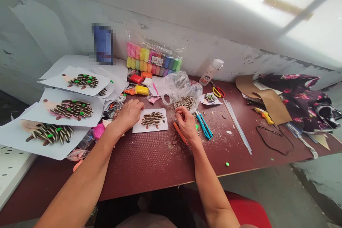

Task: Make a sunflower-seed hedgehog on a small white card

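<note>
A small white card [136, 128] lies flat on the table, bearing a hedgehog shape covered with striped sunflower seeds [153, 118]. At the card's upper left corner, my left hand [129, 114] is curled with its fingers close together on the edge; its thumb is mostly hidden. My right hand [186, 124] hovers just right of the card, thumb and fingertips pinched together; anything between them is too small to make out. Behind it sits a heap of loose sunflower seeds [185, 103] beside a crumpled clear plastic bag [176, 84]. An orange stick-like tool [180, 133] lies under the right hand.
Several larger hedgehog sheets [93, 108] are stacked at left. A teal utility knife [204, 126], scissors [218, 92], translucent glue sticks [239, 130] and a yellow glue gun [265, 115] lie right. Behind stand a colored clay pack [153, 58] and white bottle [211, 72].
</note>
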The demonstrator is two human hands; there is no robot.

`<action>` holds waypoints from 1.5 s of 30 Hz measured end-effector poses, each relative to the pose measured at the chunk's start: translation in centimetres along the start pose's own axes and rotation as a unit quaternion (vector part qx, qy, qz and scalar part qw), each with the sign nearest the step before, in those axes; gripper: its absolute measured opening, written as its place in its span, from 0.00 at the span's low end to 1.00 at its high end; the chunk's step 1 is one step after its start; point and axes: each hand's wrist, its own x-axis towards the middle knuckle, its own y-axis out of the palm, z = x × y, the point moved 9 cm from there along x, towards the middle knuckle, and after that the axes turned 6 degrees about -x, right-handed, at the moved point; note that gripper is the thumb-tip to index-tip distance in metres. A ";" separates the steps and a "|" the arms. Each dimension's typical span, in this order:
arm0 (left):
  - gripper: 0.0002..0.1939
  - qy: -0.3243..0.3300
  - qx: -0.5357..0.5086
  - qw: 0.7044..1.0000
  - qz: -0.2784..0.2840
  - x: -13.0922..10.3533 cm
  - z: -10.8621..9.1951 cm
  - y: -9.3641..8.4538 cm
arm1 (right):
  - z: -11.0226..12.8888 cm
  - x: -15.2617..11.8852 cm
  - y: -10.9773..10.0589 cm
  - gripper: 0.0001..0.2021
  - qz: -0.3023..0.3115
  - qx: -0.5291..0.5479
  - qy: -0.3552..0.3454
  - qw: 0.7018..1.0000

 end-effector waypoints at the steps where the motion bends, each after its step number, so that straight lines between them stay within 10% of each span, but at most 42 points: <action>1: 0.11 0.000 -0.002 1.000 0.000 0.0 0.0 0.0 | 0.0 0.0 0.3 0.11 0.015 0.047 0.007 0.999; 10: 0.11 -0.004 -0.013 1.000 0.001 0.0 0.1 0.0 | -0.1 -0.3 2.0 0.14 0.079 0.239 0.047 0.967; 45: 0.09 -0.004 -0.009 1.000 0.002 0.0 0.0 0.0 | -0.6 -0.3 1.8 0.10 0.025 0.227 0.042 0.973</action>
